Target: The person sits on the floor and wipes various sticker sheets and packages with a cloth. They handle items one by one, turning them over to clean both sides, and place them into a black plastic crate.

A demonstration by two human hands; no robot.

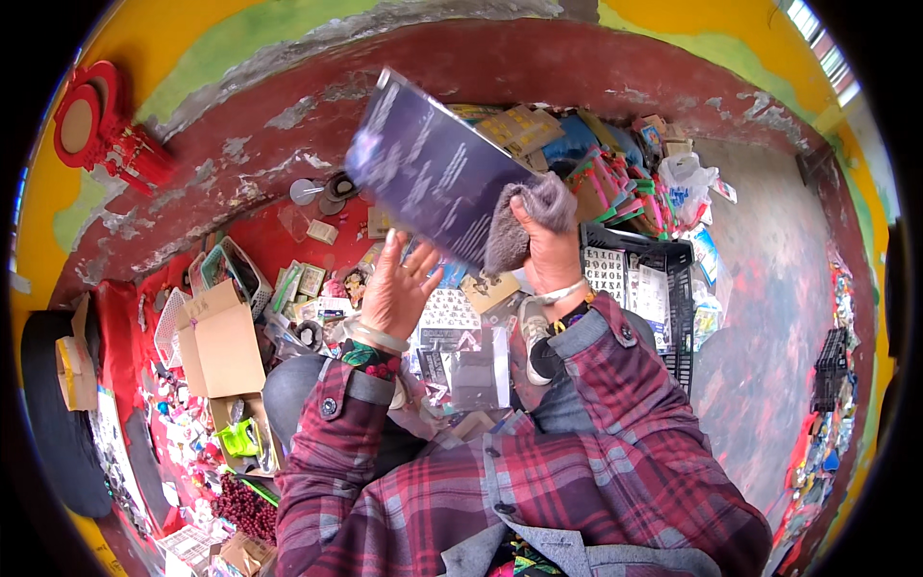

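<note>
A flat dark purple rectangle with pale print, a thin book or a board [433, 163], is tilted in the air ahead of me and smeared by motion. My right hand [550, 252] is closed round a fluffy grey cloth [510, 236] at its right end; whether the fingers also grip the rectangle is hidden. Beneath its lower edge, my left hand [392, 300] has its fingers spread and palm up, with nothing in it. Below the hands, between my feet, lie printed sheets [448, 310] and a clear plastic sleeve [481, 375].
To the right stands a black plastic crate [681, 317] with letter sheets. Beyond it are a pile of pink and green packets [611, 192] and a white plastic bag [687, 178]. An open cardboard box [226, 351] and baskets stand left on red cloth. A peeling wall [538, 62] runs behind.
</note>
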